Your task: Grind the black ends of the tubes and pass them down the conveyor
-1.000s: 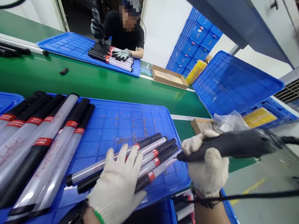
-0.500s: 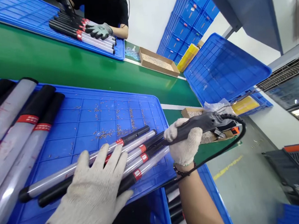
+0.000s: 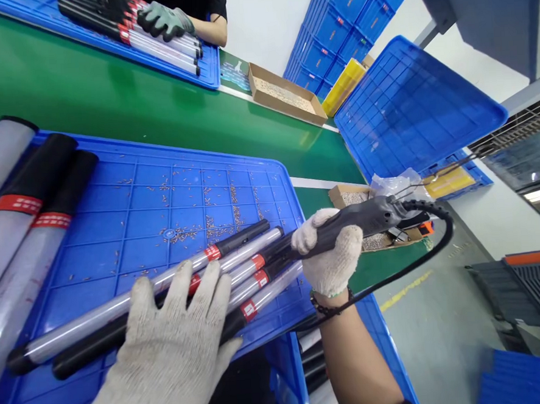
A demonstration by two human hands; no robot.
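Observation:
My left hand (image 3: pixel 169 348), in a white knit glove, lies with spread fingers over a row of clear tubes (image 3: pixel 98 320) with black ends and red labels. In its white glove, my right hand (image 3: pixel 330 250) is wrapped round a black electric screwdriver (image 3: pixel 360 221) with a thick cable. The screwdriver's front end points left at the black end of one of the middle tubes; its tip cannot be made out. Under the tubes is a blue plastic tray (image 3: pixel 158 172), strewn with tiny screws (image 3: pixel 216 226).
Larger tubes (image 3: pixel 36 198) lie at the left. Below the tray stands a blue crate (image 3: pixel 287 371) with more tubes. Cardboard boxes of small parts (image 3: pixel 286 97) sit on the green table (image 3: pixel 164 123). Across it, a co-worker's gloved hand (image 3: pixel 165 19) rests on tubes.
The view has shifted slightly, so the larger tubes sit farther left. Both hands keep nearly the same place on the tubes and the screwdriver.

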